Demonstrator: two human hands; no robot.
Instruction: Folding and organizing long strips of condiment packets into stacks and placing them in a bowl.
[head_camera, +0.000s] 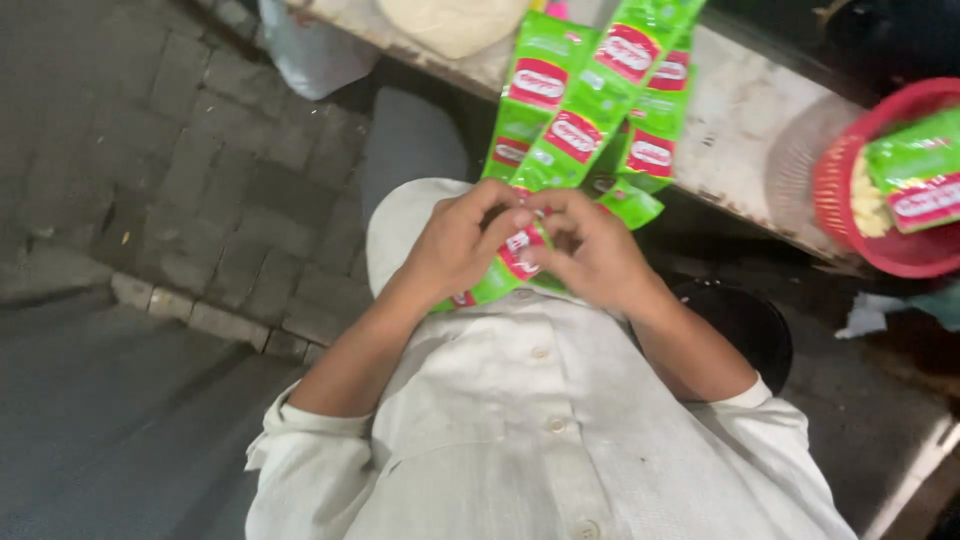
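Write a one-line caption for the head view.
Both hands, left hand and right hand, grip a strip of green sachets.

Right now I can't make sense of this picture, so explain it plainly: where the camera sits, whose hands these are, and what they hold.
The camera sits on a person's head and looks down, so you see their pale shirt and both bare hands. The left hand and right hand meet on a strip of green sachets with red labels, pinching one sachet between the fingers. The strip rises toward a worn bench. At the right, a red basket holds more sachets. Below lies grey paving.
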